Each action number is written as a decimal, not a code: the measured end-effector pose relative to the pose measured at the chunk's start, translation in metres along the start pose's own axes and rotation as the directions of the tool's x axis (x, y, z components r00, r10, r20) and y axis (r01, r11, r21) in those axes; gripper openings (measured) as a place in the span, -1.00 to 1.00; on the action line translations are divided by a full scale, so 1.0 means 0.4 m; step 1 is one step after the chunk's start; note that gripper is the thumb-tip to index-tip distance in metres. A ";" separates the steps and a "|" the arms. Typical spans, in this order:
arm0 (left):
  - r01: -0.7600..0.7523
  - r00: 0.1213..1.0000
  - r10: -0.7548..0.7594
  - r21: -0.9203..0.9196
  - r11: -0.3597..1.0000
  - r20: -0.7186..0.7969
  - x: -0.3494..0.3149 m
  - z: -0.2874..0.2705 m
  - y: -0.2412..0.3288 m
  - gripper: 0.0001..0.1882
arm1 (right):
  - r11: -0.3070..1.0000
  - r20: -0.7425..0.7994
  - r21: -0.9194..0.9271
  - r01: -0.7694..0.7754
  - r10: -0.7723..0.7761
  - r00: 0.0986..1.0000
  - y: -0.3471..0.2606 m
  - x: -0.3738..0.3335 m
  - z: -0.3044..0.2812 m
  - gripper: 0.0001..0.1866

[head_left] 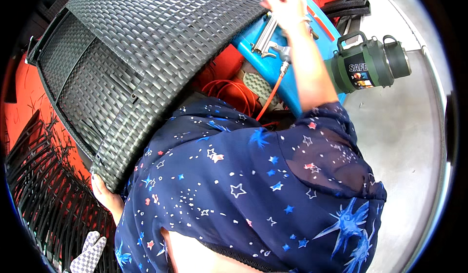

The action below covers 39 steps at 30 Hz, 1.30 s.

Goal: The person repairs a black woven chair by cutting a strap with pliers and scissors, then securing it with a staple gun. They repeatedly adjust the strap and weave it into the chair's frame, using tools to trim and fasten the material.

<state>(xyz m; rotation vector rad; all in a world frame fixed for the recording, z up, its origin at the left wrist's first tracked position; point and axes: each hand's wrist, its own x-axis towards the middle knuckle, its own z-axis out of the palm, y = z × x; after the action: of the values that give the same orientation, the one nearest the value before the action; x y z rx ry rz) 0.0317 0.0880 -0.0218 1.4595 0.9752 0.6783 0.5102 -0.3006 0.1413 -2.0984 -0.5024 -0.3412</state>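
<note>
A large dark woven rattan furniture piece (161, 29) leans across the left side, against my body. At its lower corner, my left hand (106, 197) grips the woven edge, with part of the fingers hidden behind it. My right arm reaches far forward over a blue stool-like surface (256, 61). Above it, my right hand (287, 7) has its fingers stretched out and apart, bright and slightly blurred; a whitish thing lies just beyond. Below that hand rests a silver air staple gun (280, 51), joined to an orange air hose (270, 97).
A big green flask (365, 68) with handles is at the right, beside a grey metal surface (397, 141). Bundled black strips (346, 7) lie at the far right. Loose black strands (44, 190) and a checkered cloth item (87, 256) are at the lower left, near red flooring (24, 102).
</note>
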 end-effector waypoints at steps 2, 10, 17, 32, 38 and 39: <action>-0.087 0.995 0.084 0.051 0.995 0.051 0.010 -0.007 -0.018 -0.55 | 0.916 0.106 -0.396 -0.063 0.114 0.988 0.119 -0.016 -0.166 -0.74; -0.259 0.965 0.231 0.291 0.921 0.127 0.035 -0.037 -0.031 -0.50 | 0.666 -0.052 -0.692 -0.278 0.338 0.940 0.409 -0.007 -0.357 -0.72; -0.093 0.987 0.076 0.117 0.989 0.145 0.001 -0.020 0.036 -0.51 | 0.708 -0.018 -0.675 -0.209 0.267 0.964 0.555 0.165 -0.305 -0.66; 0.012 1.000 -0.008 0.338 0.941 -0.013 -0.074 0.054 0.114 -0.62 | 0.956 0.078 -0.237 -0.173 0.196 0.977 0.682 0.434 -0.305 -0.69; 0.043 0.987 -0.031 -0.070 0.997 0.159 -0.065 0.083 0.144 -0.74 | 0.677 0.045 0.679 -0.283 0.347 0.937 0.442 0.356 -0.327 -0.72; 0.053 0.983 -0.031 -0.122 0.991 0.180 -0.061 0.083 0.142 -0.74 | 0.614 0.098 0.737 -0.283 0.318 0.943 0.387 0.336 -0.303 -0.72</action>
<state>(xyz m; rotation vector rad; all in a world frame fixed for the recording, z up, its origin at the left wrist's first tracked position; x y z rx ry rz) 0.0588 0.0529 0.0325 1.3597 0.8081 0.5579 0.6959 -0.4491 0.1507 -1.3144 -0.1882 0.0374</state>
